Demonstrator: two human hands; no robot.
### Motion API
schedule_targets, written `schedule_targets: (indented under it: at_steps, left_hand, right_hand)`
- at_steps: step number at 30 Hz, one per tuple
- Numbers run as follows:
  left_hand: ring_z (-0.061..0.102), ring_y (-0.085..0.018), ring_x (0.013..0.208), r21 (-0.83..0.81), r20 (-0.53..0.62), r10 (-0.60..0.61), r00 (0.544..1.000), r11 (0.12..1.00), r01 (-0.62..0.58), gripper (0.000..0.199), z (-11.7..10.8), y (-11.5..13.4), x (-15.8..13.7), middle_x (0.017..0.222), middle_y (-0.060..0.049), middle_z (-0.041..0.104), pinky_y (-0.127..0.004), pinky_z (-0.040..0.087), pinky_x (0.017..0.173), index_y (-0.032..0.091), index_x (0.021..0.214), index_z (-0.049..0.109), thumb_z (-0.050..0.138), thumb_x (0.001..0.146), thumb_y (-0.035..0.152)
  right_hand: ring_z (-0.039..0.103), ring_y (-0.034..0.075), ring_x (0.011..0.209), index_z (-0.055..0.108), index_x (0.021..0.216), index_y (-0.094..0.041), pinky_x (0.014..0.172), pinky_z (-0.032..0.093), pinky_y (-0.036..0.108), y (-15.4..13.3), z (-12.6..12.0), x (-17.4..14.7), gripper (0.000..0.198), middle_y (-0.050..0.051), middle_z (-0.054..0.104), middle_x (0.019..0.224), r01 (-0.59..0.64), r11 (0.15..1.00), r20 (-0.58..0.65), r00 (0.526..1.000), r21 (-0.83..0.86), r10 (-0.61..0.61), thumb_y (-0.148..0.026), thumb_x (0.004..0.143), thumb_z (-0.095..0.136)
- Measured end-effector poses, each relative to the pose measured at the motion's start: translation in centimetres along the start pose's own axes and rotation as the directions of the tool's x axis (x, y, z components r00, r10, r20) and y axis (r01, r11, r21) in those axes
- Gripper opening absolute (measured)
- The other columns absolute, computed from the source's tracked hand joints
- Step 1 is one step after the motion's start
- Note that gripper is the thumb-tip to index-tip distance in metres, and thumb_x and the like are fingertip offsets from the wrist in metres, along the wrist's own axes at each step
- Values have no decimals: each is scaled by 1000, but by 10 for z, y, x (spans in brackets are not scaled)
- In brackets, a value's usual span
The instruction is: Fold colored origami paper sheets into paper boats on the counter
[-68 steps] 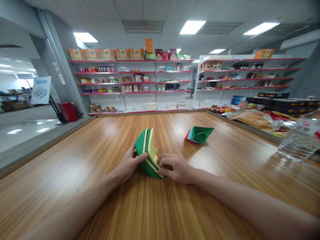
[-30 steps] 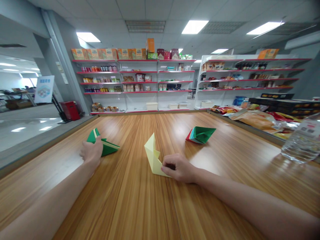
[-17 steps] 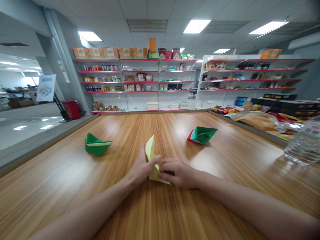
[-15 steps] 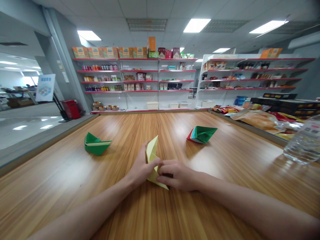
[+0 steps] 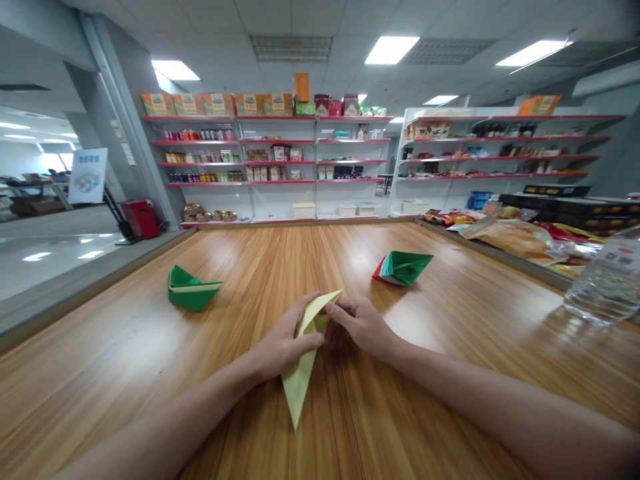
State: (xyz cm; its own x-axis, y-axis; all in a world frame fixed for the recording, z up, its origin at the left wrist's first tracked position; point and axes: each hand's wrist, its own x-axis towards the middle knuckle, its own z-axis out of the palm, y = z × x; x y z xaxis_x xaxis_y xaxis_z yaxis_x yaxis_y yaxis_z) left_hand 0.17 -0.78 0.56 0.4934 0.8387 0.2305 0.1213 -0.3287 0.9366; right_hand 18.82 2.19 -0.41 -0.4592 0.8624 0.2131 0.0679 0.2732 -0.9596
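The yellow boat (image 5: 303, 367) is between the 2 hands, over the middle of the table (image 5: 240, 427), 1 tip pointing toward the person. The left hand (image 5: 287, 343) is closed around its side, the thumb in front. The right hand (image 5: 357, 327) has its thumb at the far end; its fingers are partly hidden, so I cannot tell whether it grips. On the table, 1 green boat (image 5: 193, 293) lies farther left and 1 layered boat (image 5: 407, 269) farther right.

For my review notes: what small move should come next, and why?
Probably carry the yellow paper to the stack, where several folded colours already nest: the left hand grips the paper, and the right hand is at its far tip.
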Motion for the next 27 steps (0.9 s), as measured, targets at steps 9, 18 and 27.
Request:
schedule_targets:
  at_steps: [9,18,27]
  left_hand:
    - [55,-24,97,-260,55,-52,997,963,64,59,-2,-2,0,109,-10,59,-34,42,80,15,126,40,65,73,24]
    - [59,-20,82,-415,10,-106,994,904,101,56,-2,-3,1,101,-7,61,-30,43,70,19,125,45,63,73,25]
    - [61,-21,79,-482,-19,-144,989,868,117,67,-5,-1,0,94,-7,63,-30,44,67,20,135,38,61,72,23]
  right_hand:
    - [61,12,44,57,77,-13,41,46,20,-6,-1,0,38,3,67,58,-28,993,1,1000,113,28,-51,81,55]
    - [59,12,42,57,70,-13,41,42,20,-3,-5,0,28,4,66,54,-10,954,58,998,299,-8,-39,81,56]
    - [54,14,38,52,49,-16,41,35,22,6,-13,6,28,-1,50,35,24,900,-114,993,434,29,-29,73,54]
